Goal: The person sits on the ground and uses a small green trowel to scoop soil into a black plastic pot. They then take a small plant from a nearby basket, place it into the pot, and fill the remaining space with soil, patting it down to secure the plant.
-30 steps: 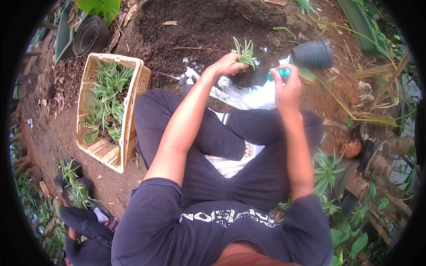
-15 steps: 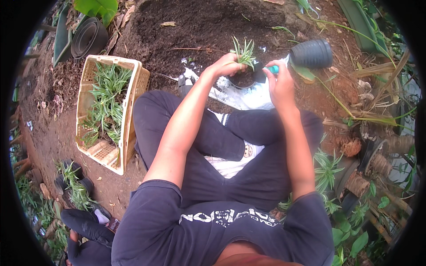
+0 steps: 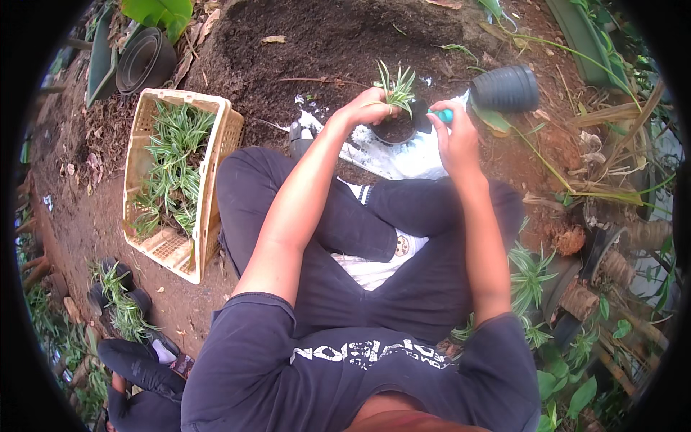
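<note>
A seedling (image 3: pixel 396 88) is pinched upright by the left hand (image 3: pixel 371 108) over a small pot (image 3: pixel 394 129). A teal handle (image 3: pixel 443 115) is gripped by the right hand (image 3: pixel 453 137); the tool's head is apparently hidden.

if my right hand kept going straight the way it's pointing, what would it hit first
Most likely the small black pot with the seedling. The right hand points its teal-handled tool left toward the pot, which the left hand steadies. Depth is unclear.
</note>
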Motion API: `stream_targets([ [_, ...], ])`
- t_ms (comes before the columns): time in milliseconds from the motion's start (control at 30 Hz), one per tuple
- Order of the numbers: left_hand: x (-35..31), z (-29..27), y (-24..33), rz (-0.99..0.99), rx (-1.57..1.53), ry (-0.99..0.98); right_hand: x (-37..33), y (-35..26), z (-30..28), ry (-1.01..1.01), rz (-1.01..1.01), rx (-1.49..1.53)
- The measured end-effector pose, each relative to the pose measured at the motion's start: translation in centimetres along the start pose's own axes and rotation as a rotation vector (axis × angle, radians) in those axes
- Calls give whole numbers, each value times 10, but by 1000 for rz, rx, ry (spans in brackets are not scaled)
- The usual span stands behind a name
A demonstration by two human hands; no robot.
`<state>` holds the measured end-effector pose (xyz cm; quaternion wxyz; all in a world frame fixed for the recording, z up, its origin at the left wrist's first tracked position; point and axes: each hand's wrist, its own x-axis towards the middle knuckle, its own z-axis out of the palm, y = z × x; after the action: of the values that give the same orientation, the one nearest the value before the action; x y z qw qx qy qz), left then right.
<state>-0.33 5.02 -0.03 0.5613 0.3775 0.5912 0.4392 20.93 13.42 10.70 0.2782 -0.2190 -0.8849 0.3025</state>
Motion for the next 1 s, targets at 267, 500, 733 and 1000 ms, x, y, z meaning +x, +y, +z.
stream_targets([
  [267,-3,-1,1,-12,10,-5,-3,-14,3,20,78,1],
  [500,-1,-2,4,-13,18,-15,-7,-11,6,53,87,-16],
  [733,0,2,0,41,-10,-20,-1,-25,8,-11,44,-178],
  [1000,-2,2,3,9,5,-14,6,-22,16,8,39,-158],
])
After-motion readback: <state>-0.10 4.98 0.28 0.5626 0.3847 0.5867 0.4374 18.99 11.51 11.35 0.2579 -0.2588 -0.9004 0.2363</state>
